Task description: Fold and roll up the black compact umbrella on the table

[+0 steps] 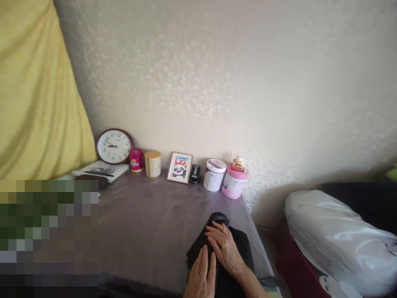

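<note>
A piece of black cloth (240,240), apparently a garment with a rounded collar-like fold at its far end, lies near the right front of the covered table (149,231). My left hand (201,274) rests on its left part, fingers straight and pointing away from me. Higher up, just below the collar-like fold, my right hand (226,251) lies flat with its fingers stretched out to the left. Neither hand grips the cloth. The cloth's near end runs out of the picture at the bottom.
Along the wall stand a round clock (114,145), a pink can (135,160), a yellow-lidded can (153,164), a framed panda picture (180,167), a white tub (214,175) and a pink-lidded tub (235,184) bearing a lucky-cat figurine (238,162). A white plastic bag (338,236) bulges beyond the table's right edge.
</note>
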Motion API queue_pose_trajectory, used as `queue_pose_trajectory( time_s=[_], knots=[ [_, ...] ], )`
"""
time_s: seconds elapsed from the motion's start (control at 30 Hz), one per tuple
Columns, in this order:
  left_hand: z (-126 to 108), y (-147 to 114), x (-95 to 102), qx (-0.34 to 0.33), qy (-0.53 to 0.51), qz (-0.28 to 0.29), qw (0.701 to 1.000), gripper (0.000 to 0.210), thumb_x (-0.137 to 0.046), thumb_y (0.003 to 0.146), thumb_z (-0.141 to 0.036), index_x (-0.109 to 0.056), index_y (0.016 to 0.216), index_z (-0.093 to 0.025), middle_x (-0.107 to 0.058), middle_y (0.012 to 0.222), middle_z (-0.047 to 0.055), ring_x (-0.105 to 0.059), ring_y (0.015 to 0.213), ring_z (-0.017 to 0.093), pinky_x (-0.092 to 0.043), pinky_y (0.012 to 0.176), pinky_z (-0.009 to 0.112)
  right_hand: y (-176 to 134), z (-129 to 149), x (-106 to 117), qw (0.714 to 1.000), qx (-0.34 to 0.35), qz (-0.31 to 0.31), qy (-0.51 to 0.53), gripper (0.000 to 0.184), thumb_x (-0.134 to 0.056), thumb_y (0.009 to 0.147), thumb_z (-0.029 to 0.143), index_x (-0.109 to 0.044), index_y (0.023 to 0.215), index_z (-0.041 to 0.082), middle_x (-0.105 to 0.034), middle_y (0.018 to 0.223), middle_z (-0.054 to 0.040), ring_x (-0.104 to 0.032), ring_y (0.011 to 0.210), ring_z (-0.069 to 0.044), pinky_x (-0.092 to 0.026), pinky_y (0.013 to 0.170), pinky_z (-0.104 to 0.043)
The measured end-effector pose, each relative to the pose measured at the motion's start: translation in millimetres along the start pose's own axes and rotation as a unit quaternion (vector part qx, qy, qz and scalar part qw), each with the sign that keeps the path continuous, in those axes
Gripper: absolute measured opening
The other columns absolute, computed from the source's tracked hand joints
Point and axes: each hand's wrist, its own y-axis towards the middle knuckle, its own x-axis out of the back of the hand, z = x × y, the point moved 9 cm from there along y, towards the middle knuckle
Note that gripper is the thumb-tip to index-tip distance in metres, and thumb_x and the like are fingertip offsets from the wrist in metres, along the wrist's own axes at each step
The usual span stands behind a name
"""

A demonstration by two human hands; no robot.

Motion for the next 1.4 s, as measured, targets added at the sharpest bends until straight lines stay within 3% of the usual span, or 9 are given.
queue_pose_trajectory(
  time_s=[0.17,0.3,0.47,0.6,0.7,0.77,0.97,1.13,1.4],
  knots=[
    [5.3,2.2,-6.9,0.003,0.006,0.011,1.000,0.070,-0.025,0.077,0.008,-0.022,0.139,-0.024,-0.026,0.144,0.009,-0.026,0.131,0.026,-0.036,0.106,0.039,26.3,-38.6,-3.7,0.999,-0.023,-0.021,-0.027,0.031,-0.039,0.090,0.031,-0.065,0.105,0.022,-0.063,0.118,-0.0059,-0.043,0.123,-0.024,-0.021,0.107,-0.051],
    [7.4,2.3,-4.2,0.017,-0.006,0.017,1.000,0.072,-0.026,0.075,0.009,-0.020,0.139,-0.023,-0.023,0.145,0.008,-0.025,0.131,0.026,-0.035,0.106,0.040,45.1,-62.3,-5.2,0.998,-0.048,-0.042,0.002,0.034,-0.037,0.089,0.033,-0.067,0.102,0.020,-0.064,0.115,-0.0078,-0.048,0.118,-0.023,-0.030,0.104,-0.044],
    [1.9,0.0,2.9,0.018,-0.024,0.061,0.998,0.079,-0.029,0.068,0.009,-0.014,0.140,-0.018,-0.015,0.147,0.010,-0.018,0.134,0.027,-0.033,0.107,0.041,47.9,-93.9,7.1,0.984,-0.152,-0.072,0.059,0.037,-0.039,0.085,0.039,-0.066,0.101,0.019,-0.067,0.108,-0.0073,-0.059,0.104,-0.021,-0.040,0.097,-0.035],
    [-7.9,-4.1,20.5,0.024,-0.043,0.074,0.996,0.082,-0.032,0.063,0.008,-0.012,0.140,-0.014,-0.009,0.148,0.011,-0.013,0.136,0.027,-0.029,0.108,0.043,14.5,-118.6,39.4,0.964,-0.229,-0.130,0.037,0.043,-0.037,0.081,0.043,-0.063,0.105,0.017,-0.065,0.111,-0.0105,-0.058,0.105,-0.024,-0.042,0.094,-0.038],
    [-15.6,-8.5,32.7,0.022,-0.056,0.099,0.993,0.086,-0.038,0.059,0.004,-0.012,0.140,-0.009,-0.006,0.148,0.013,-0.010,0.136,0.027,-0.026,0.110,0.043,-33.9,-135.8,65.0,0.935,-0.297,-0.193,0.019,0.047,-0.039,0.076,0.047,-0.063,0.100,0.015,-0.066,0.107,-0.0134,-0.061,0.099,-0.026,-0.046,0.088,-0.037],
    [-17.6,-11.3,39.7,0.023,-0.067,0.103,0.992,0.091,-0.041,0.055,0.003,-0.011,0.140,-0.009,-0.003,0.149,0.013,-0.008,0.137,0.027,-0.024,0.111,0.042,-66.0,-141.6,70.7,0.921,-0.333,-0.200,0.010,0.046,-0.043,0.071,0.048,-0.064,0.094,0.015,-0.068,0.100,-0.0143,-0.064,0.090,-0.027,-0.047,0.084,-0.037],
    [-16.7,-17.2,47.2,0.012,-0.113,0.067,0.991,0.091,-0.043,0.057,0.001,-0.010,0.141,-0.011,-0.004,0.150,0.011,-0.008,0.137,0.025,-0.021,0.112,0.042,-110.7,-128.0,59.8,0.915,-0.358,-0.170,0.073,0.044,-0.048,0.069,0.055,-0.066,0.088,0.020,-0.071,0.082,-0.0069,-0.066,0.077,-0.025,-0.049,0.070,-0.034],
    [-13.6,-17.9,45.2,0.005,-0.136,0.040,0.990,0.092,-0.043,0.057,0.001,-0.009,0.142,-0.015,-0.005,0.151,0.008,-0.010,0.137,0.024,-0.024,0.111,0.043,-100.0,-102.5,60.0,0.920,-0.350,-0.149,0.095,0.051,-0.051,0.067,0.057,-0.065,0.094,0.016,-0.070,0.077,-0.0065,-0.065,0.076,-0.026,-0.049,0.069,-0.035],
    [-7.6,-20.4,35.1,0.013,-0.131,0.014,0.991,0.099,-0.043,0.054,0.006,-0.004,0.142,-0.020,-0.007,0.150,0.016,-0.017,0.136,0.027,-0.030,0.107,0.043,-84.0,-64.3,45.8,0.921,-0.312,-0.089,0.216,0.044,-0.057,0.071,0.048,-0.062,0.101,0.017,-0.070,0.098,-0.0064,-0.063,0.093,-0.027,-0.050,0.080,-0.036]
  ],
)
